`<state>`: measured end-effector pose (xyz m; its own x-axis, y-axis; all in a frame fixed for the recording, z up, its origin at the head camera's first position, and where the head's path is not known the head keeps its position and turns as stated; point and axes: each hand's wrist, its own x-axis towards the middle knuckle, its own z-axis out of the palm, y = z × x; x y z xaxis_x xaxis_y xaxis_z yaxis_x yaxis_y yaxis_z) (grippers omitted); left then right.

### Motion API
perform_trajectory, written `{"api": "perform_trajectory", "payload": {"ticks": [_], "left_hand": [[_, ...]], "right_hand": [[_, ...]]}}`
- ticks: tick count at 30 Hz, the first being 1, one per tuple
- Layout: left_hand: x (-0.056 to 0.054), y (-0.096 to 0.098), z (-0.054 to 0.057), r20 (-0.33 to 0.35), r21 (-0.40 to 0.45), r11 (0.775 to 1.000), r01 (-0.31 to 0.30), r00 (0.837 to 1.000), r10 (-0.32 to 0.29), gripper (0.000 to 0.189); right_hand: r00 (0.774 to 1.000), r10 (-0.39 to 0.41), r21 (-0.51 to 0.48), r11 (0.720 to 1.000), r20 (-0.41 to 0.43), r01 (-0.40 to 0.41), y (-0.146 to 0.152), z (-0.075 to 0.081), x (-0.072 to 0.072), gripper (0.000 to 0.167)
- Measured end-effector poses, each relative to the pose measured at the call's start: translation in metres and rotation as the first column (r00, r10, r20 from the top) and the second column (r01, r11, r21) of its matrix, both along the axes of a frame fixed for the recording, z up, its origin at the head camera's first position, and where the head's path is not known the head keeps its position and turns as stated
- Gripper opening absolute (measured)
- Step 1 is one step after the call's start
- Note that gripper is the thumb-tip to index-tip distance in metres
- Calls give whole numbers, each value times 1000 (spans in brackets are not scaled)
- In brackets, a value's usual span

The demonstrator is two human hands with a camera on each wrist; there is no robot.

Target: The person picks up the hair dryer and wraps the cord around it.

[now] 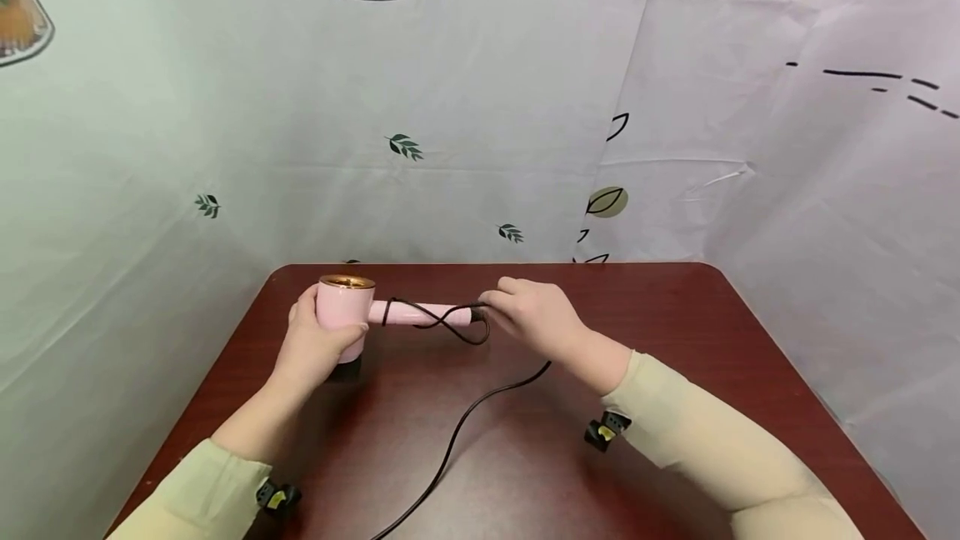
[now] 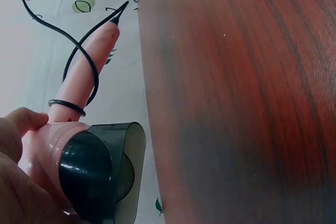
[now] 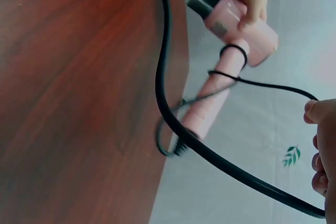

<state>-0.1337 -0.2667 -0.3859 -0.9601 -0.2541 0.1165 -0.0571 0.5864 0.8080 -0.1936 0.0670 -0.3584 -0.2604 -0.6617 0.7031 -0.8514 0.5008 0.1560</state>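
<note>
A pink hair dryer (image 1: 345,307) with a gold-rimmed rear end is held above the table, its handle (image 1: 420,314) pointing right. My left hand (image 1: 311,340) grips the dryer's body, thumb across the near side. In the left wrist view, a dark flat nozzle (image 2: 113,166) sits on the dryer's front. A black cord (image 3: 231,169) loops around the handle and crosses over itself. With curled fingers, my right hand (image 1: 536,315) holds the cord just past the handle's end. From that hand the cord's loose length runs down toward the table's near edge.
The reddish-brown wooden table (image 1: 637,315) has rounded far corners. A pale hanging cloth (image 1: 480,107) with printed leaves and jars surrounds it at the back and sides. Small black devices with yellow marks (image 1: 606,430) are strapped at both wrists.
</note>
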Motion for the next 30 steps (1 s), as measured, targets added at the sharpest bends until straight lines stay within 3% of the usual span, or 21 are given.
{"api": "perform_trajectory", "payload": {"ticks": [9, 16, 24, 30], "left_hand": [[6, -4, 8, 22, -84, 995, 60, 998, -58, 100], [7, -11, 7, 4, -129, 983, 132, 991, -132, 94], [5, -20, 5, -7, -156, 964, 215, 976, -219, 85], [6, -24, 11, -10, -157, 940, 301, 952, -307, 80]], "right_hand": [[998, -69, -70, 995, -11, 68, -8, 10, -14, 17], [993, -110, -147, 984, -38, 104, -6, 13, -30, 32], [979, -187, -122, 973, 80, 196, 1, 13, -42, 42], [955, -250, -40, 965, 159, 259, 2, 13, -45, 47]]}}
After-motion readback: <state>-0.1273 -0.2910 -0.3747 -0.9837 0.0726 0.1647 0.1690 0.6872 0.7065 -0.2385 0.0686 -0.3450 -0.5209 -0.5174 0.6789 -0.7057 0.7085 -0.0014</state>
